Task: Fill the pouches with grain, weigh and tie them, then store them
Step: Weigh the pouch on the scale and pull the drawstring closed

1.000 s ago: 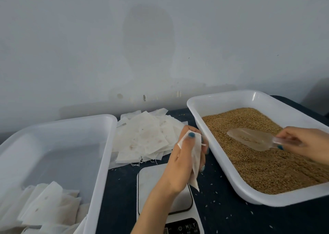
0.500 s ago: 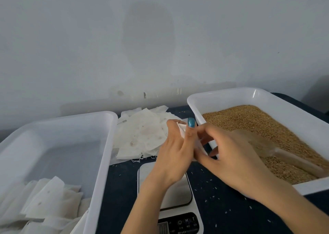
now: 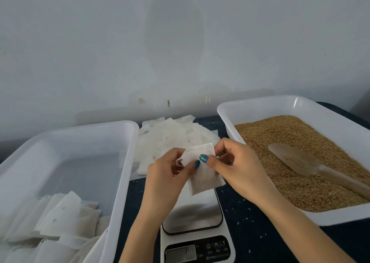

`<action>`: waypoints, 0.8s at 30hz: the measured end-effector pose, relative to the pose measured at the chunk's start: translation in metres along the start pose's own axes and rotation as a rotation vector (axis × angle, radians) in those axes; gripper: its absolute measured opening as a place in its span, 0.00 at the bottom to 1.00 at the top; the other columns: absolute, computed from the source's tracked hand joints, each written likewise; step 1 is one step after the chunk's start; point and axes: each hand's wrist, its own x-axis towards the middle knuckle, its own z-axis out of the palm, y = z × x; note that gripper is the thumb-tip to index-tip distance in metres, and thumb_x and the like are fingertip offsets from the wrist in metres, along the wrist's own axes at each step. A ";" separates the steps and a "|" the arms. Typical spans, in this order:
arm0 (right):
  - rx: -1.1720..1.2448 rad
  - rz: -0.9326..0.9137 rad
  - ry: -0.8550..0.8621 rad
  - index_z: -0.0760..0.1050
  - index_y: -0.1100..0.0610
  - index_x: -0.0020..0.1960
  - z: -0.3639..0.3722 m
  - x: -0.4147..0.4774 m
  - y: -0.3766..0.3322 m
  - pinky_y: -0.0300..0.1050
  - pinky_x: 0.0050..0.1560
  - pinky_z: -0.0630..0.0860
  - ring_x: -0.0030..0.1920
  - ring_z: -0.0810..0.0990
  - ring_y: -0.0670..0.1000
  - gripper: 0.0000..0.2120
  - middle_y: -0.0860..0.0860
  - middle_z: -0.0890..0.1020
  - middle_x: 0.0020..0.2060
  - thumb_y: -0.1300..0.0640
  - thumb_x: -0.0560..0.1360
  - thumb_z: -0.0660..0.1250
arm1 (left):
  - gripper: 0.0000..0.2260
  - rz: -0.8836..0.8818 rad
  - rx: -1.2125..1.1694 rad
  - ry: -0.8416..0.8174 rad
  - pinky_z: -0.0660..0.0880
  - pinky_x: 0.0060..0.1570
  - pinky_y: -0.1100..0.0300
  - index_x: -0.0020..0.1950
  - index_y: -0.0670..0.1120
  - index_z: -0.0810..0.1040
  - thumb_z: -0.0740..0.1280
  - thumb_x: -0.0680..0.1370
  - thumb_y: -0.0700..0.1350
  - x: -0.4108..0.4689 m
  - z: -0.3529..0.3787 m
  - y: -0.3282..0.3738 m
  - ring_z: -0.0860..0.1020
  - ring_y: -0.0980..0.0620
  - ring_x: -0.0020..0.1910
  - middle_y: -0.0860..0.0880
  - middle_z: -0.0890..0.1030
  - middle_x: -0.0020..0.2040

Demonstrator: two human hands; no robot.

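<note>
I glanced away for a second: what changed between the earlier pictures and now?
The right hand let go of the scoop, now lying on the grain, and moved left to pinch the pouch that the left hand holds. Left tray, grain tray, scale and pouch stack stayed put.

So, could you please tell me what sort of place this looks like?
Probably a small hand-packing station against a plain wall: a tray of grain with a scoop lying in it, a kitchen scale, and a pile of empty pouches.
</note>
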 end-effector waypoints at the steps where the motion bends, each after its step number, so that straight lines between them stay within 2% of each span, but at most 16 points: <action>1: 0.012 0.011 0.006 0.76 0.49 0.40 0.005 -0.001 0.002 0.41 0.38 0.78 0.37 0.81 0.44 0.09 0.45 0.82 0.36 0.48 0.73 0.74 | 0.06 -0.002 0.014 0.016 0.73 0.35 0.73 0.47 0.58 0.79 0.72 0.76 0.46 -0.002 -0.002 -0.003 0.80 0.62 0.39 0.63 0.82 0.40; 5: 0.046 0.039 0.024 0.75 0.47 0.39 0.027 -0.007 0.015 0.35 0.37 0.74 0.36 0.80 0.43 0.10 0.43 0.81 0.35 0.48 0.73 0.75 | 0.05 -0.026 0.054 0.029 0.70 0.33 0.72 0.45 0.56 0.80 0.70 0.78 0.45 -0.008 -0.007 -0.017 0.77 0.62 0.35 0.60 0.81 0.36; 9: 0.022 0.084 0.003 0.75 0.47 0.40 0.046 -0.017 0.034 0.35 0.35 0.72 0.33 0.79 0.41 0.10 0.40 0.79 0.33 0.48 0.73 0.75 | 0.06 -0.108 0.148 -0.086 0.74 0.38 0.68 0.48 0.59 0.79 0.68 0.79 0.46 -0.014 -0.007 -0.037 0.79 0.61 0.41 0.61 0.82 0.41; 12: -0.038 0.028 -0.009 0.77 0.47 0.43 0.050 -0.020 0.044 0.37 0.41 0.76 0.41 0.80 0.42 0.07 0.41 0.80 0.37 0.46 0.74 0.73 | 0.05 -0.093 0.196 -0.134 0.74 0.39 0.69 0.51 0.60 0.77 0.68 0.79 0.49 -0.019 -0.005 -0.046 0.80 0.63 0.43 0.63 0.81 0.42; 15: -0.139 -0.120 0.080 0.80 0.46 0.46 0.045 -0.019 0.046 0.39 0.50 0.74 0.50 0.77 0.40 0.11 0.36 0.81 0.43 0.39 0.74 0.68 | 0.05 -0.060 0.200 -0.093 0.75 0.41 0.67 0.52 0.62 0.75 0.67 0.77 0.55 -0.018 -0.005 -0.048 0.78 0.60 0.45 0.58 0.80 0.45; 18: -0.138 -0.155 0.108 0.81 0.46 0.48 0.042 -0.018 0.045 0.44 0.53 0.75 0.52 0.76 0.40 0.14 0.34 0.81 0.44 0.37 0.75 0.66 | 0.09 -0.050 0.220 -0.064 0.74 0.46 0.65 0.54 0.63 0.74 0.64 0.76 0.61 -0.016 -0.005 -0.051 0.76 0.62 0.51 0.60 0.79 0.50; 20: -0.157 -0.152 0.112 0.82 0.47 0.49 0.042 -0.017 0.048 0.47 0.54 0.76 0.53 0.76 0.40 0.14 0.35 0.81 0.45 0.39 0.75 0.66 | 0.14 -0.044 0.217 -0.047 0.73 0.47 0.69 0.57 0.62 0.73 0.61 0.75 0.65 -0.016 -0.004 -0.053 0.75 0.63 0.54 0.61 0.78 0.53; 24: -0.151 -0.114 0.101 0.82 0.48 0.52 0.041 -0.016 0.053 0.45 0.56 0.75 0.54 0.76 0.40 0.19 0.34 0.80 0.46 0.37 0.76 0.59 | 0.23 -0.038 0.189 -0.003 0.72 0.45 0.76 0.62 0.57 0.74 0.54 0.74 0.67 -0.015 -0.001 -0.056 0.76 0.62 0.54 0.58 0.77 0.55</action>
